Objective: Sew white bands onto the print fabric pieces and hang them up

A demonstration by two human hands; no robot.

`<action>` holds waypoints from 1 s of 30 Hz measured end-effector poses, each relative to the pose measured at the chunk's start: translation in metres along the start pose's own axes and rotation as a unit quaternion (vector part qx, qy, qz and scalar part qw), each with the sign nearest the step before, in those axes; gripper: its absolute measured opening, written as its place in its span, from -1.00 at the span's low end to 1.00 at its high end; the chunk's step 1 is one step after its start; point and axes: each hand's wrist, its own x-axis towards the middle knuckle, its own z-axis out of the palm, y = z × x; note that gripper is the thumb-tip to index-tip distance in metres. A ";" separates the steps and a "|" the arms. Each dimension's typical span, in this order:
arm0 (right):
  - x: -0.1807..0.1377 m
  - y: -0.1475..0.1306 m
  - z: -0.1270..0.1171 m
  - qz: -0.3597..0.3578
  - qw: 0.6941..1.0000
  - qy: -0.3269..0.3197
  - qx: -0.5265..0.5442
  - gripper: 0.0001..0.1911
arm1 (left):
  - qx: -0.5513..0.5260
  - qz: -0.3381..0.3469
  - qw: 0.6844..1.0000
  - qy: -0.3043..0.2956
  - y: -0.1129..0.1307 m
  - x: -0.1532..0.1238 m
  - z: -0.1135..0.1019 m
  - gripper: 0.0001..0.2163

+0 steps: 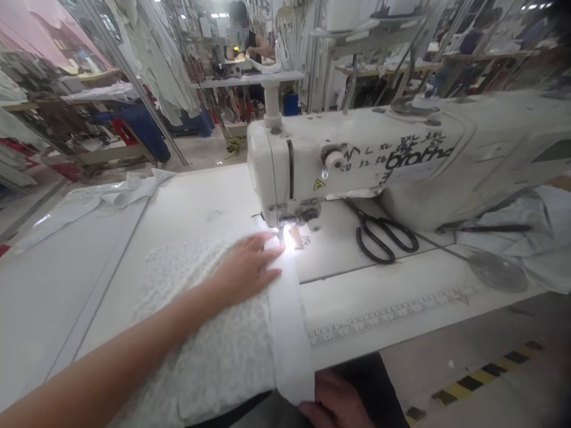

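Observation:
A white sewing machine [357,160] stands on the white table [187,202], its lamp lit at the needle [282,233]. A pale patterned fabric [209,333] with a plain white strip [288,321] along its right edge lies under the needle and hangs over the table's near edge. My left hand [247,267] lies flat on the fabric, fingers stretched toward the needle. My right hand [332,401] is below the table edge, fingers pinched on the strip's lower end.
Black scissors [383,235] lie right of the needle under the machine arm. Loose white cloth pieces [116,193] lie at the table's far left. A ruler strip [388,312] runs along the front edge. Another person works at a far table [250,47].

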 end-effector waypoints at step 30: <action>-0.030 -0.037 -0.002 0.020 0.985 0.172 0.000 -0.73 | 0.094 -0.229 0.968 0.029 -0.033 -0.086 -0.003 -0.57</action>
